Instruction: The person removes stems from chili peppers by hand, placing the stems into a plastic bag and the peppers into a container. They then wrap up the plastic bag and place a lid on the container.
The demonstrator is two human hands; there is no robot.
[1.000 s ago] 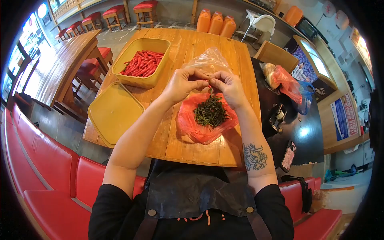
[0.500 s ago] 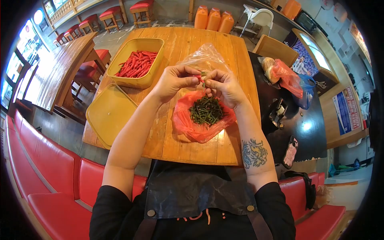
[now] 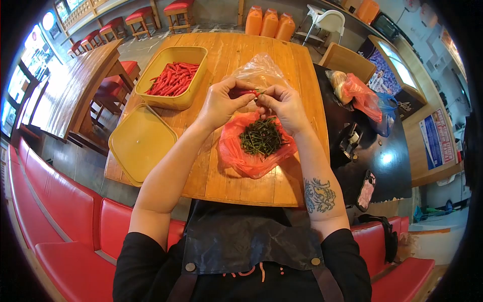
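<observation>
Between the thumb and fingers of my left hand point(image 3: 221, 104) lies a red chili pepper point(image 3: 244, 92), held roughly level. My right hand point(image 3: 284, 106) pinches its right end, where a bit of green stem shows. Both hands are closed and meet over the far side of a red plastic bag point(image 3: 234, 156). The bag lies spread on the table with a heap of green chili stems point(image 3: 261, 138) in it. Behind my hands rests a clear plastic bag point(image 3: 261, 68), whose contents my hands hide.
A yellow tub point(image 3: 173, 103) of red chilies point(image 3: 175, 79) stands at the far left of the wooden table point(image 3: 216, 183), its lid point(image 3: 141, 143) lying nearer. On the black table point(image 3: 390, 173) at right are filled plastic bags point(image 3: 359, 95) and a phone point(image 3: 366, 191).
My left hand has shifted slightly, and the chili now lies more level with more of its red body showing. The right hand stays at its stem end.
</observation>
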